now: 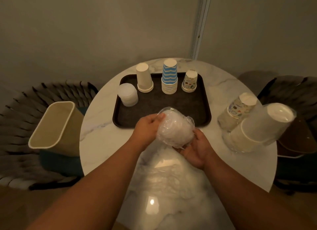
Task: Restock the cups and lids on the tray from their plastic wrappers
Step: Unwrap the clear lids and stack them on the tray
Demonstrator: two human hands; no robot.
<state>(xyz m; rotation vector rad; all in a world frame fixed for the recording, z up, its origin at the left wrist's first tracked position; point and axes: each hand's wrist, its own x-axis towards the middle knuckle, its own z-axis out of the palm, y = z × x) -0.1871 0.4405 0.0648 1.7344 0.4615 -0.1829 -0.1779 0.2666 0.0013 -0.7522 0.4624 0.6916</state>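
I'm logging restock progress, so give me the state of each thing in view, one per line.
Wrapped lids: in plastic, held above the table by both hands.
Left hand: gripping the wrapper's top.
Right hand: cupped under the pack.
Loose lid stack: unwrapped, on the tray.
Plain cups, striped cups, patterned cups: upside down, stacked on tray.
Two cup sleeves: wrapped, off the tray.
Bin: open, tilted.

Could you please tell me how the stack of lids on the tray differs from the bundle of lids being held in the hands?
The stack of lids stands unwrapped on the tray, at its left edge; the wrapped bundle of lids is still in crinkled clear plastic. The stack rests untouched, while the bundle is held above the tray's near edge, the left hand gripping its top and the right hand cupping it underneath. The stack stands upright; the bundle is tilted. Both are translucent white round lids.
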